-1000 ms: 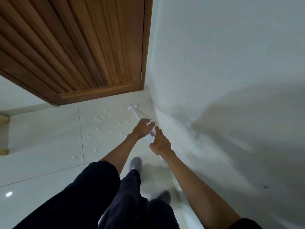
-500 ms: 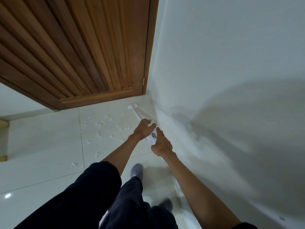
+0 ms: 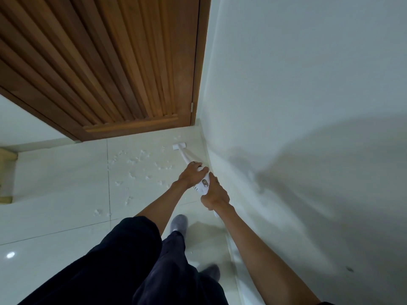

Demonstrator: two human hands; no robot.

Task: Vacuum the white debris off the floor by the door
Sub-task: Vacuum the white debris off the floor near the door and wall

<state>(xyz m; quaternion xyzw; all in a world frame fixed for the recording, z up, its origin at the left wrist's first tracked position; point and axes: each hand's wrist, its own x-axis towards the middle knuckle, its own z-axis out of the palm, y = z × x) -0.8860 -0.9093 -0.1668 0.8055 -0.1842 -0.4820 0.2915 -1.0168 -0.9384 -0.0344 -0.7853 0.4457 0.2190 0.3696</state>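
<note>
White debris (image 3: 132, 160) lies scattered over the pale tiled floor (image 3: 55, 194) in front of the wooden door (image 3: 110, 62). Most of it sits in a loose band from 9 to 7 o'clock of the nozzle (image 3: 179, 146), with a few stray flakes nearer the person along the tile joint. The vacuum (image 3: 203, 183) is a slim white stick model, held low and slanted. Its nozzle appears to rest on the floor in the corner, with the door at 12 o'clock and the wall (image 3: 308, 84) at 3 o'clock.

The left hand (image 3: 191, 175) is wrapped round the front of the body where the tube begins. The right hand (image 3: 214, 195) is clamped on the handle behind it.

Nearly all the flakes remain, so this looks like an early pass. To do it well, the nozzle should probably stay flat on the tile and travel slowly toward 9 o'clock in overlapping strokes, since such light bits would likely skitter away from a fast push. The left hand can steer while the right drives. Working back from the door toward 6 o'clock would keep the socked foot (image 3: 179, 223) off uncleaned patches.
</note>
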